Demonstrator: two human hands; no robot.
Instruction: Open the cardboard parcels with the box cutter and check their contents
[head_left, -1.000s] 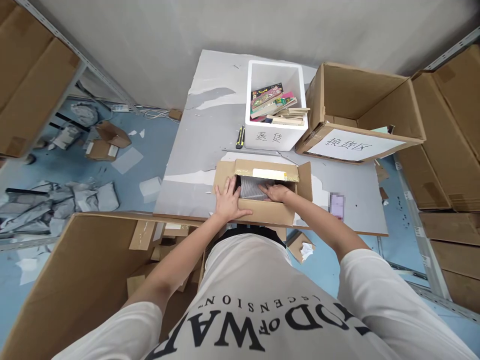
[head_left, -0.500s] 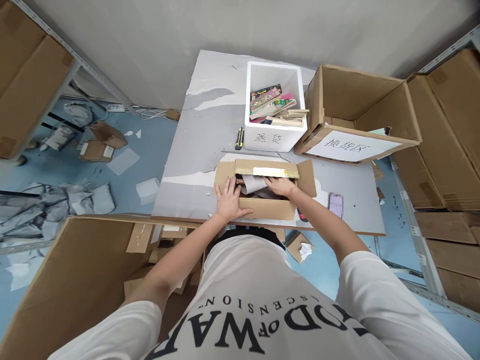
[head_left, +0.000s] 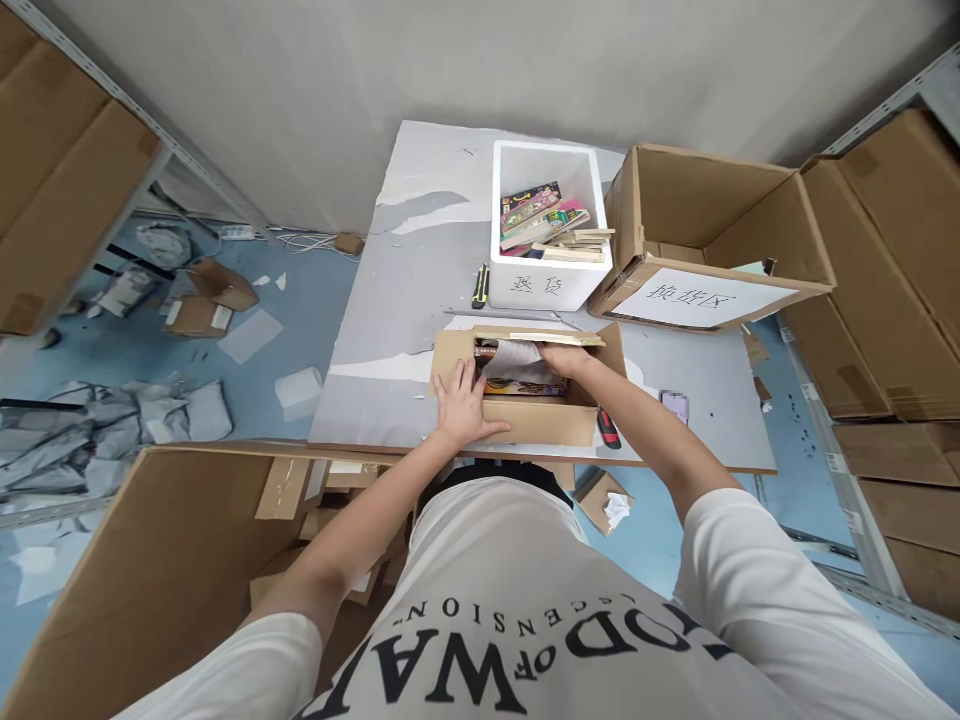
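A small open cardboard box (head_left: 540,425) lies near the table's front edge, its flaps folded outward. My left hand (head_left: 463,405) rests with spread fingers on the box's left side, the thumb along the front wall. Inside the box is crumpled pale packing paper (head_left: 517,358), with a colourful printed book or pack (head_left: 529,387) showing beneath it. My right hand (head_left: 568,359) reaches in from the right under the back flap, its fingers closed at the paper's edge. The fingertips are partly hidden. A red and black cutter (head_left: 608,428) lies by the box's right front corner.
Behind the box stand a white foam bin (head_left: 551,285) with several books and a large labelled carton (head_left: 705,295). A yellow and black utility knife (head_left: 481,286) and a phone (head_left: 674,406) lie on the table (head_left: 375,330). A big open carton (head_left: 187,540) stands at lower left.
The right hand has moved slightly further back in the box with the packing paper, and more of the printed item below shows. The left hand stays on the box. The view has tilted slightly.
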